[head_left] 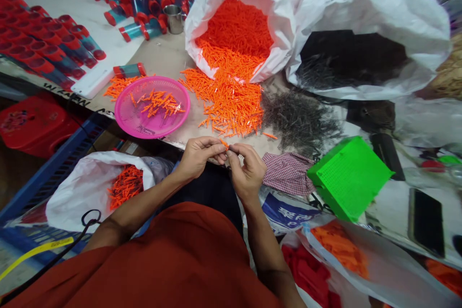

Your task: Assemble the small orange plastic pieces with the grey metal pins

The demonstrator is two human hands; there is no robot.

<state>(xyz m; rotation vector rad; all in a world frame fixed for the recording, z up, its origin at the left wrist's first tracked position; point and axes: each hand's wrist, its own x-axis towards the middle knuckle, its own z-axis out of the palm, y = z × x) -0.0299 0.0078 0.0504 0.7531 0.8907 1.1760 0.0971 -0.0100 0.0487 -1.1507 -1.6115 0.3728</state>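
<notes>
At the table's front edge, my left hand point(198, 156) and my right hand point(248, 167) meet with fingertips pinched. A small orange plastic piece point(224, 144) shows between them, its near end hidden by my left fingers. What my right fingertips pinch is too small and covered to make out. Just beyond my hands lies a heap of the same orange pieces point(234, 106), spilling from a white sack point(288, 5). To its right is a pile of thin black pieces point(301, 118) in front of a second white sack point(429, 33). A pink basket point(124, 122) left of my hands holds several orange pieces.
Blue-green tubes with red caps point(83, 41) crowd the far left, near a metal cup point(174, 20). On the right are a checked cloth point(288, 173), an upturned green basket point(348, 173) and a phone point(426, 221). Below left, a white bag point(77, 192) sits in a blue crate point(61, 168).
</notes>
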